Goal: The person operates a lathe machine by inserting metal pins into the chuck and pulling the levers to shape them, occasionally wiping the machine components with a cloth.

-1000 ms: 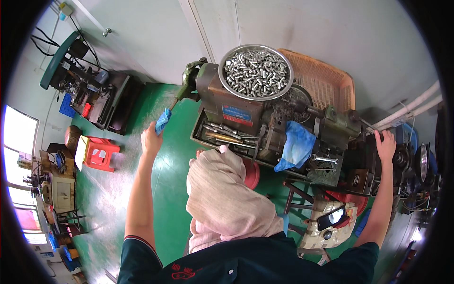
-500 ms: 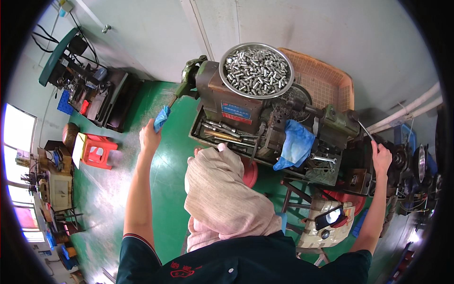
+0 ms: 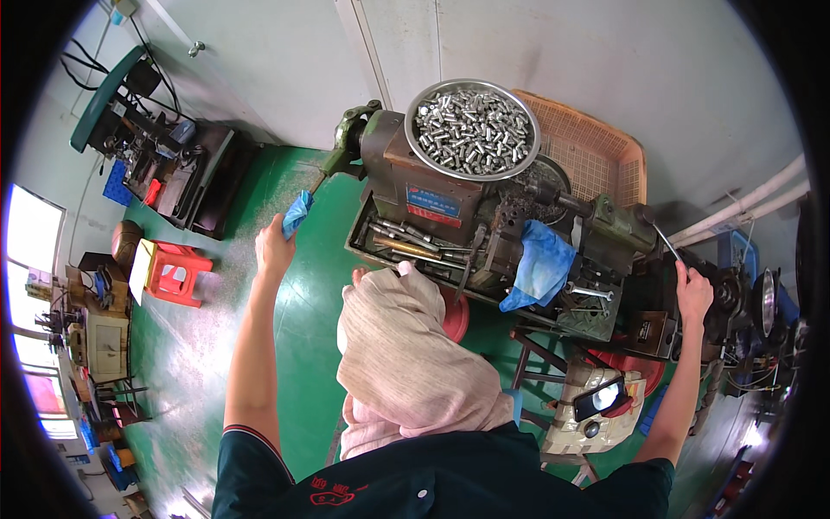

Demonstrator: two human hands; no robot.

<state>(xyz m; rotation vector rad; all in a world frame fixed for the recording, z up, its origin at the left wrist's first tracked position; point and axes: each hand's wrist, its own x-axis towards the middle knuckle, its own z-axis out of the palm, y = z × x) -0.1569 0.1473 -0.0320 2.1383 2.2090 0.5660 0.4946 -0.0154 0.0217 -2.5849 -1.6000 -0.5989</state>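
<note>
My left hand (image 3: 275,249) is closed round a lever handle wrapped in blue cloth (image 3: 298,214), at the left end of a small bench lathe-like machine (image 3: 393,169). Off to the right, my right hand (image 3: 694,294) grips a thin metal lever (image 3: 667,237) that comes out of the machine's right end. On top of the machine sits a round steel bowl (image 3: 408,138) heaped with small shiny metal cylinders (image 3: 471,130). A blue-stained rag (image 3: 540,264) drapes over the middle of the machine. Long tools (image 3: 406,246) lie in its front tray.
Behind the bowl stands an orange-brown plastic basket (image 3: 618,130). Beige cloth (image 3: 406,355) covers my lap. To the right, a phone (image 3: 599,398) rests on a padded stool (image 3: 571,432). A red stool (image 3: 177,272) and another machine (image 3: 164,147) stand at left.
My right hand has come slightly toward me and to the left with the lever. My left hand stays on its wrapped handle. The view has shifted slightly.
</note>
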